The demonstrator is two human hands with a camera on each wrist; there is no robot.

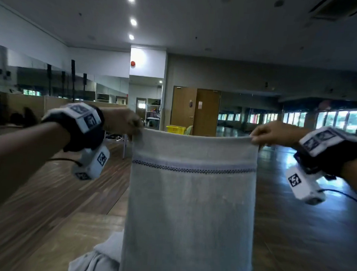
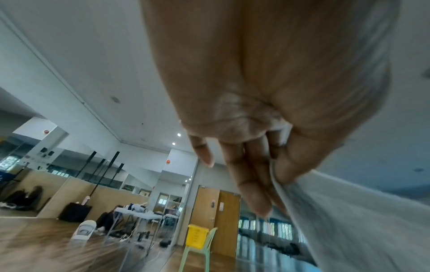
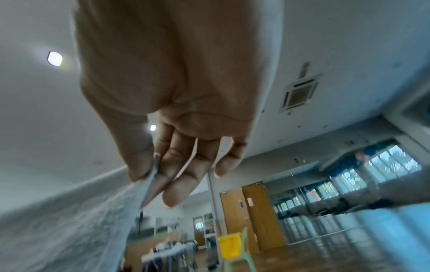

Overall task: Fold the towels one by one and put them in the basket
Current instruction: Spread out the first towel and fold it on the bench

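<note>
A light grey towel (image 1: 190, 207) with a dark patterned stripe hangs stretched in front of me, held up by its two top corners. My left hand (image 1: 133, 127) pinches the top left corner between thumb and fingers; the left wrist view shows that same hand (image 2: 277, 176) with the towel (image 2: 337, 211) running off to the lower right. At the top right corner, my right hand (image 1: 257, 136) pinches the edge; in the right wrist view it (image 3: 151, 174) clamps the towel (image 3: 81, 220). A yellow basket (image 1: 175, 129) sits on a green chair far behind.
More grey cloth (image 1: 98, 259) lies bunched on the wooden table (image 1: 56, 242) below the towel. Brown double doors (image 1: 195, 111), shelving and folding tables stand at the far wall. The basket (image 2: 197, 235) rests on the chair (image 2: 197, 254).
</note>
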